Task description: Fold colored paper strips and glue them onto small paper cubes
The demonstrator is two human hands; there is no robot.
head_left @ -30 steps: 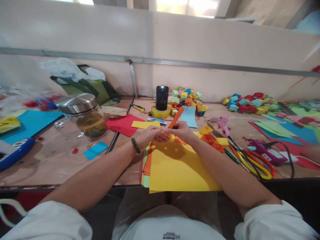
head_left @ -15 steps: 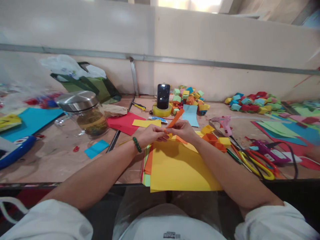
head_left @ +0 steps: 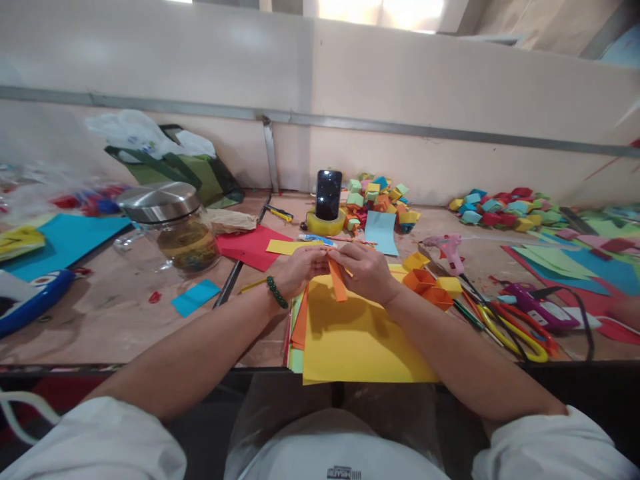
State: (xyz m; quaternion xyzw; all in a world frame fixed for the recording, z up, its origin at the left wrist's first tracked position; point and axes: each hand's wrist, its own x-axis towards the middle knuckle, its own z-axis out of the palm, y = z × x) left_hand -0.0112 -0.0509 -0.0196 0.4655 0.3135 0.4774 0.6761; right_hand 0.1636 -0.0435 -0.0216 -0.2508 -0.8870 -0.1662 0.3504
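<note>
Between my two hands is an orange paper strip (head_left: 338, 280), its free end hanging down toward me. My left hand (head_left: 303, 268), with a green bead bracelet on the wrist, pinches the strip's upper end. Fingers of my right hand (head_left: 367, 270) are closed on the same strip from the other side. Below them lies a stack of coloured paper with a yellow sheet (head_left: 365, 340) on top. Right of my right hand sit folded orange paper boxes (head_left: 420, 280) and yellow paper cubes (head_left: 449, 287).
A phone (head_left: 329, 193) stands on a yellow tape roll (head_left: 325, 223), beside heaped paper cubes (head_left: 375, 193). Left is a glass jug (head_left: 183, 243) with a metal lid. Scissors (head_left: 520, 337), a pink glue gun (head_left: 450, 250) and a purple glue gun (head_left: 543, 307) lie right. Another person's hand (head_left: 625, 310) shows at the right edge.
The orange strip pointed up and away from me; now it hangs down toward me between my hands. My right hand has turned over slightly with it.
</note>
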